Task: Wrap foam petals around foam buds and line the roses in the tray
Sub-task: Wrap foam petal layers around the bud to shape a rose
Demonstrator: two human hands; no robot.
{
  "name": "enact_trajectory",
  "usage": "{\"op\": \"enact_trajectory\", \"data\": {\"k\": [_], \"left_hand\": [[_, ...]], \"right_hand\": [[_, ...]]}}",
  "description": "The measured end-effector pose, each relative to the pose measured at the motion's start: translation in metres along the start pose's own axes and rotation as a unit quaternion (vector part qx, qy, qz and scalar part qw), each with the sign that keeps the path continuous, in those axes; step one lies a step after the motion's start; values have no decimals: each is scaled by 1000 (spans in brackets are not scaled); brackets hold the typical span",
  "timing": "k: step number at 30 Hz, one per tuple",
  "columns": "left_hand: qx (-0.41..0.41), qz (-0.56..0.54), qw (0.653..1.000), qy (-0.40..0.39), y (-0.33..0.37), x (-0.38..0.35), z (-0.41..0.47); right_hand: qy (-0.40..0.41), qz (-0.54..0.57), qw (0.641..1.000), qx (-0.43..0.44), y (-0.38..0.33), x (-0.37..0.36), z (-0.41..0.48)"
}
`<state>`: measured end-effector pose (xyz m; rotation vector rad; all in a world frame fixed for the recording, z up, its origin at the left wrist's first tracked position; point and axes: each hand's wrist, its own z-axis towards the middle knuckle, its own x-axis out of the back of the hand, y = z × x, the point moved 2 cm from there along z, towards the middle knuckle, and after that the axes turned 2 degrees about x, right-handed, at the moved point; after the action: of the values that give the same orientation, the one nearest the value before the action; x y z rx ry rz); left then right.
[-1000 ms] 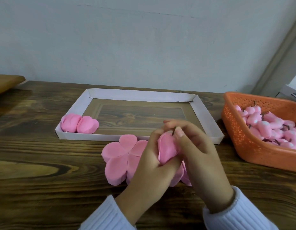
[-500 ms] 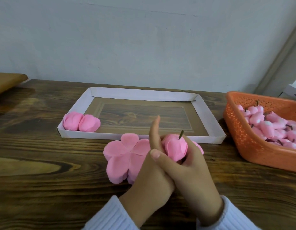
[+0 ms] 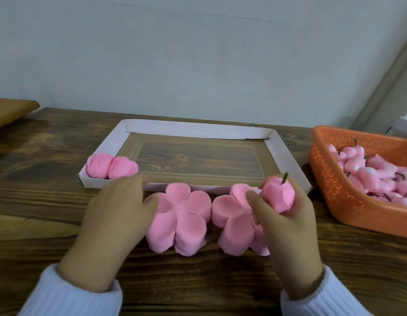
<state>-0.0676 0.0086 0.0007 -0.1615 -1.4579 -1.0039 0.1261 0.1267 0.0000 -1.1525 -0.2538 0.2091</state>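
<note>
Above the wooden table (image 3: 49, 213), right hand (image 3: 287, 229) holds rose (image 3: 279, 195) stem-up.

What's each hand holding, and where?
Right hand grips the wrapped rose round its lower body, stem up. Left hand holds nothing; thumb touches the left petal stack.

light: soft, even — dim | shadows: faint | blur: slight | edges: bowed
</note>
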Motion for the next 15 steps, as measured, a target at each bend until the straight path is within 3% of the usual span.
{"op": "enact_trajectory", "data": {"k": [2, 4, 10, 15], "left_hand": [[2, 90, 995, -52, -5, 1, -3], [-3, 80, 995, -57, -5, 0, -4], [-37, 66, 996, 56, 3, -3, -7], [-60, 58, 994, 76, 4, -7, -6]], "right_hand": [[-20, -22, 999, 15, 1, -2, -1], [-38, -31, 999, 17, 3, -3, -2], [-49, -39, 998, 25, 7, -4, -2], [-55, -38, 997, 26, 9, -6, -2]]}}
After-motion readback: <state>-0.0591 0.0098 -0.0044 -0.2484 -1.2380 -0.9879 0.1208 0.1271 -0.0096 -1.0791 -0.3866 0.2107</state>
